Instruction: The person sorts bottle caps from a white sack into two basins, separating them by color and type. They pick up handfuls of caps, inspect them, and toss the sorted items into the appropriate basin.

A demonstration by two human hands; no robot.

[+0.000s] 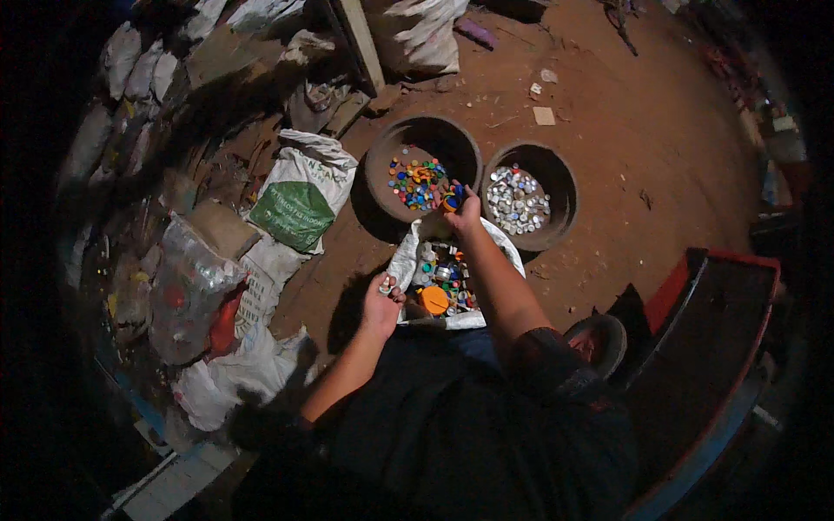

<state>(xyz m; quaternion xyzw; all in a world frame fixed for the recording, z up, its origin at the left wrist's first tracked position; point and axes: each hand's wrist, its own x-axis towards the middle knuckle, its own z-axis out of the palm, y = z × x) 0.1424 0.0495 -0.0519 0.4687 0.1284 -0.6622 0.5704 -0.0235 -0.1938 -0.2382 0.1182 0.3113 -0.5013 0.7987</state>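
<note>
In my left hand [381,309] is a small white cap [386,285], at the left side of an open white woven sack [405,257]. Mixed plastic caps fill the sack, among them a large orange lid [434,300]. My right hand [468,211] reaches over the near rim of a round dark tub [376,170] and holds several blue and yellow caps [452,198]. Coloured caps [417,179] lie scattered on that tub's bottom. Beside it on the right, a second dark tub [565,189] contains white and pale caps [518,198].
A white and green printed sack [303,189] lies left of the tubs. Farther left are a stuffed clear plastic bag [189,293] and more sacks. A wooden post [361,45] stands at the back. A dark, red-edged bench-like object [710,338] is at right, on brown ground [619,143].
</note>
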